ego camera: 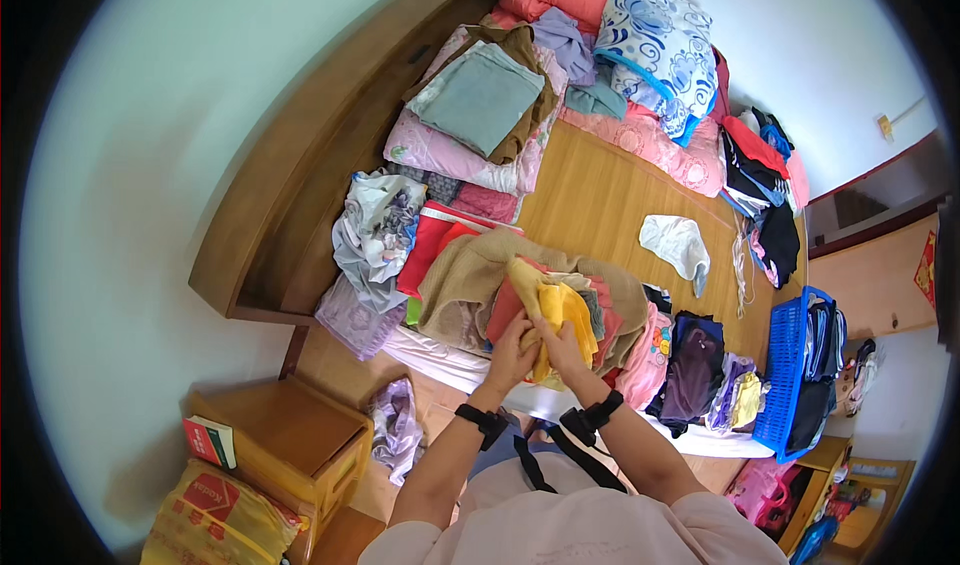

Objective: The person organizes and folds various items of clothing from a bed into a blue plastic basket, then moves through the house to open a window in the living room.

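My left hand (513,353) and my right hand (562,349) are close together, both gripping a yellow cloth garment (556,308). A paler, mustard-coloured part of it rises in a rolled or bunched shape above my fingers. Whether this is one piece or two I cannot tell. Beneath the garment lie several red, grey and coral clothes (606,302), stacked on a tan knitted garment (461,269). My hands and the yellow cloth hide part of that stack. Close on the right is a folded pink garment (646,355) with a colourful print.
Clothes and bedding cover much of the wooden-slat bed mat (581,190). A white cloth (675,242) lies on it. Dark folded clothes (690,377) and a blue plastic basket (780,370) stand rightward. A wooden nightstand (277,422) and lilac satin cloth (397,422) are lower left.
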Tool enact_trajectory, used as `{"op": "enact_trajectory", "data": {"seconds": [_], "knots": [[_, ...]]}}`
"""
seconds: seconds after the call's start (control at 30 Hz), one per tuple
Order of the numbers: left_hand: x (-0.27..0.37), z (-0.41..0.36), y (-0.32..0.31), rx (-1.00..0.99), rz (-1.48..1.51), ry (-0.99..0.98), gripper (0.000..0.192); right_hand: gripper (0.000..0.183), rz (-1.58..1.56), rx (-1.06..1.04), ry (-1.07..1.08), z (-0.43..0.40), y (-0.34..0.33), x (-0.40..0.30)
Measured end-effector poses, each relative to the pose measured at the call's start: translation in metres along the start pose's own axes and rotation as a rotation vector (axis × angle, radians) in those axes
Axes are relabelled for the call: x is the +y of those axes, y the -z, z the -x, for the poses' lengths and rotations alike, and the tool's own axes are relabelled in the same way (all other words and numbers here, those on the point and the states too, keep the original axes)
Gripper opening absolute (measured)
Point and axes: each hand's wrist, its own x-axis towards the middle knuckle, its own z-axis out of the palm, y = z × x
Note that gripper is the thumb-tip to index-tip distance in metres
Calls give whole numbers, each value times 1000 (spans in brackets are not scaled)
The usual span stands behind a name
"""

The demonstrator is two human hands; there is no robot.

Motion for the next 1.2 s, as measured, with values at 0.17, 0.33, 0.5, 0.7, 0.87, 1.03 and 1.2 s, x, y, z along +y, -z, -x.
{"op": "enact_trajectory", "data": {"seconds": [0.17,0.33,0.5,0.7,0.87,1.03,1.2], "knots": [[52,-7,7,-488,327,316,36,38,-403,-218,14,4,53,-10],[-25,-17,4,77,-168,176,39,29,-542,59,-30,27,130,-10],[-25,-26,15,-176,-504,742,47,26,-177,261,-41,72,224,-58],[-20,-21,5,-203,-15,370,45,32,-20,317,147,87,279,-93],[28,-33,-7,-167,147,319,49,37,339,360,114,49,236,-46],[15,-23,-26,-109,53,268,54,66,256,187,6,-3,66,0],[-9,7,-26,-153,43,456,44,87,547,81,-39,-3,2,-34]]}}
